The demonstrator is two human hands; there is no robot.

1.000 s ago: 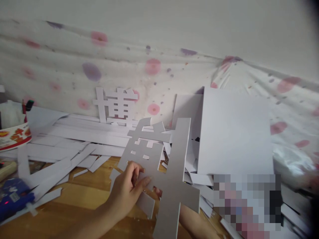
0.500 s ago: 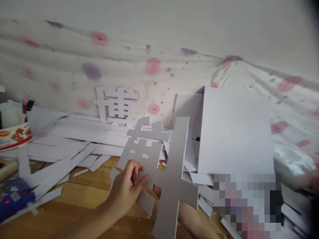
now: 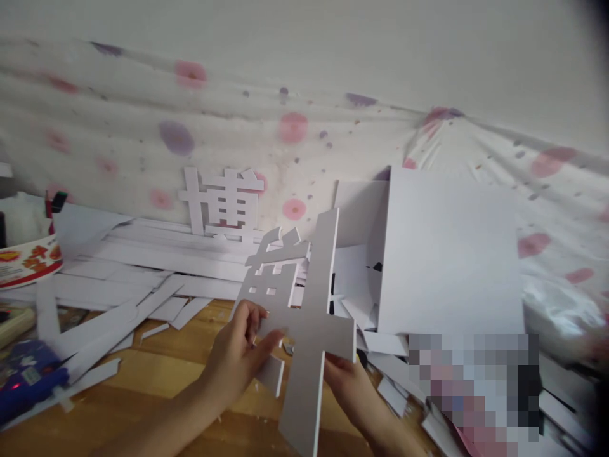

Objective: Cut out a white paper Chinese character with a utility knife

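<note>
Head view. I hold the cut-out Chinese character [image 3: 307,330] up over the wooden table [image 3: 152,374], its face tilted, its long stroke running out of the frame at the bottom. My left hand [image 3: 245,343] is closed on the lower left strokes, thumb below the curled fingers. My right hand [image 3: 349,384] sits behind the right crossbar arm; its fingertips are hidden, so I cannot tell how firmly it grips.

Step, as I judge it: steadying the piece between both hands. Method: carry weight on the broad long stroke; avoid squeezing near the small square openings, where the narrow bridges would probably bend first. Keep both hands level, lest the board twist. Allow clearance from the standing cut-out [image 3: 193,200] behind and the white board [image 3: 447,254] at right; scrap strips [image 3: 102,330] could snag an edge.
</note>
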